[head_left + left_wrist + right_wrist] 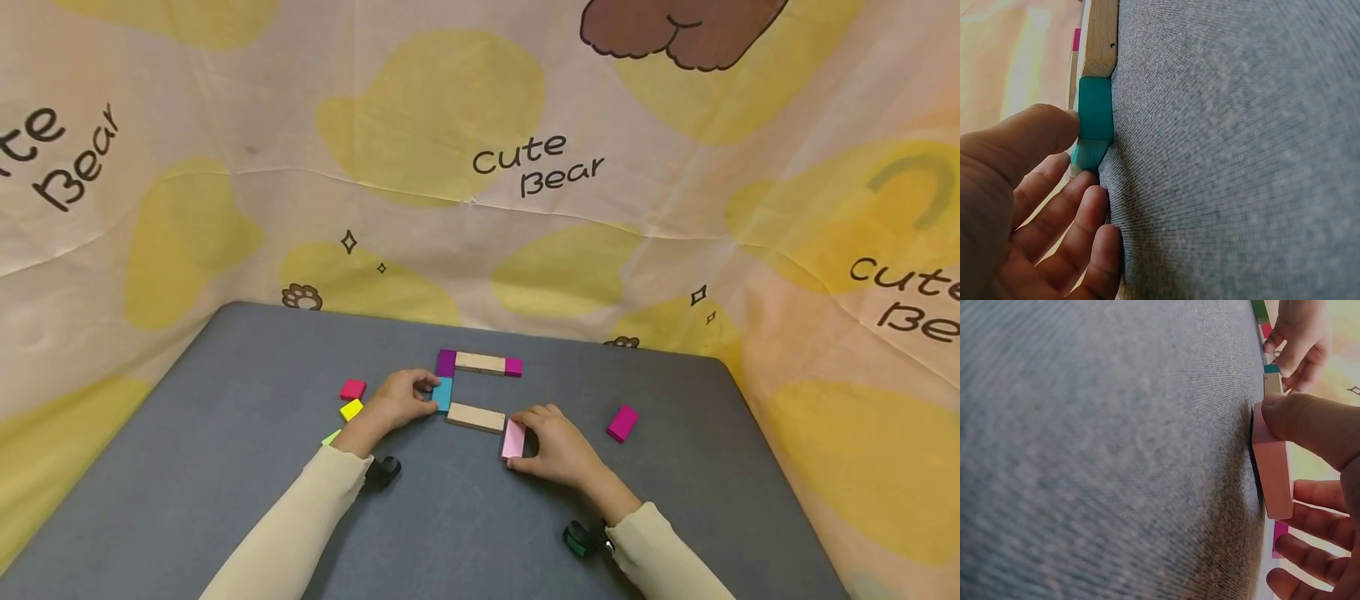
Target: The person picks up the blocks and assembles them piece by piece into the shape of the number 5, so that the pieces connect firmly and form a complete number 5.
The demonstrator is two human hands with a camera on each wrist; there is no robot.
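Observation:
On the grey table, wooden blocks lie end to end in an angular line. My left hand (399, 398) holds the blue block (443, 395) at the line's left side, thumb at its near end and fingertips at the far end. A plain wood block (476, 417) runs rightward from it. At that block's right end, my right hand (561, 446) pinches a light pink block (513, 440) between thumb and fingers. The right wrist view shows the pink block (1274, 481) close to the table surface. Behind lie a purple block (446, 362), another plain block (480, 362) and a magenta block (513, 367).
Left of the line are a red block (352, 389), a yellow block (351, 410) and a yellow-green block (331, 437) partly behind my left forearm. A loose magenta block (622, 423) lies to the right. A printed cloth (465, 250) hangs behind the table.

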